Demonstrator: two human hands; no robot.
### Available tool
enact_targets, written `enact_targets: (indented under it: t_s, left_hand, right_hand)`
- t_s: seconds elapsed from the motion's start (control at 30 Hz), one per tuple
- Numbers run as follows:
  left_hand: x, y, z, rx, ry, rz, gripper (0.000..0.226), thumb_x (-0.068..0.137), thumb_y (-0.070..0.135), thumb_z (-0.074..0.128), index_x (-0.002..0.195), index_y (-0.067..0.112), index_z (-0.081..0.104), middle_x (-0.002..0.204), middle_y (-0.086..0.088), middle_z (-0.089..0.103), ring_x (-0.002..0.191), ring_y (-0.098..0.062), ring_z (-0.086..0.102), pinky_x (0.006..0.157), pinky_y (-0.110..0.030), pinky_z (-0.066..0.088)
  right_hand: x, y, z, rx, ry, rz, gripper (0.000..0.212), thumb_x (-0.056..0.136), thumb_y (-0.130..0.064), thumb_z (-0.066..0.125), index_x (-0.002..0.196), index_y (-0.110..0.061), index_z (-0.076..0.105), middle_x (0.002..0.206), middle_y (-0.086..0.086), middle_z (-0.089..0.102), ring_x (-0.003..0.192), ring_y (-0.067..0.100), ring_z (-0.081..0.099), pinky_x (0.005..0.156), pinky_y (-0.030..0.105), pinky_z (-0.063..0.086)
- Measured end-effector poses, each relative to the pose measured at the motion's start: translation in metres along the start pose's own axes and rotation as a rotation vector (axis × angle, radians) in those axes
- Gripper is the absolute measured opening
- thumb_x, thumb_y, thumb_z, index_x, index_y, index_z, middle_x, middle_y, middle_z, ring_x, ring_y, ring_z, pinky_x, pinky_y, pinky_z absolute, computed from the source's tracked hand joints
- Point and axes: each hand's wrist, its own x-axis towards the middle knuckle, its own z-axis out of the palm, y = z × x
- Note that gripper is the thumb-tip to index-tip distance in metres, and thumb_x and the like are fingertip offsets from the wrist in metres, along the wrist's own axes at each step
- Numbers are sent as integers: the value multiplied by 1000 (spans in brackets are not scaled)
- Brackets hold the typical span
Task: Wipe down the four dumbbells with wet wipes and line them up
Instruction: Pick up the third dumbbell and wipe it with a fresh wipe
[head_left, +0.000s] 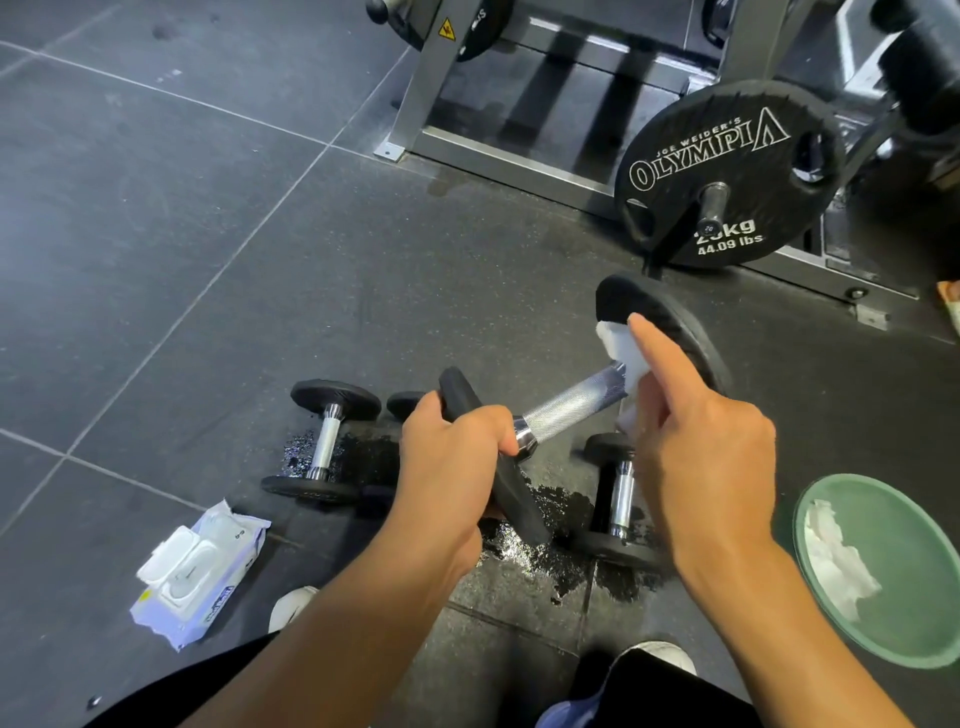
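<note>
Over the wet floor (524, 553), my left hand (452, 460) curls round the lifted dumbbell (571, 402) by its near head, my right hand (698, 441) pinches a wipe (631, 364) against its far head, and I judge a damp grip could drop it.

The floor (156, 234) is dark rubber tile with pale seams. The left dumbbell (324, 447) and the right dumbbell (621, 499) lie well apart on it, each at the edge of a wet patch (545, 551) that spreads between them. A pack of wet wipes (197, 566) lies at the near left. At the near right, a green dish (893, 561) holds crumpled wipes (836, 556). A grey rack frame (498, 156) stands at the back.
</note>
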Motion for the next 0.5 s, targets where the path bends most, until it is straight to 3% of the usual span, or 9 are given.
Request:
enact_targets:
  t_s: [0.13,0.23,0.33,0.43,0.5]
  left_hand:
    - [0,-1,-1,-1,4,-29,45,52,12,64,97,9,59,85,-14,58,77,-33,63,64,-50,55]
    - [0,1,-1,-14,19,-36,48,52,12,64,99,8,60,84,-14,58,75,-31,61,64,-50,54]
    - [2,1,-3,-42,29,-49,39,60,5,64,99,8,61,83,-13,57,75,-30,59,67,-51,53]
    - [3,2,-4,-74,28,-79,33,71,-3,61,103,4,60,86,-14,58,76,-30,60,69,-52,54]
    - [3,4,-4,-80,20,-98,37,72,-4,61,108,2,61,89,-15,60,79,-32,61,71,-56,58]
  right_hand:
    - [-2,4,8,-118,-266,80,41,105,-19,51,144,-30,57,51,12,53,44,38,55,50,41,50]
    - [-7,-1,14,-51,-361,-18,38,102,-27,47,137,-32,62,49,8,55,39,33,52,42,38,48]
    - [-17,-7,21,82,-439,-95,44,93,-37,42,132,-42,62,49,8,57,43,36,53,44,43,50]
    - [-14,1,18,35,-330,-95,45,93,-18,68,134,-37,65,47,10,51,39,37,50,40,41,48]
    - [-7,13,14,-2,-252,2,48,95,-10,67,136,-33,64,49,10,48,39,35,46,44,40,48]
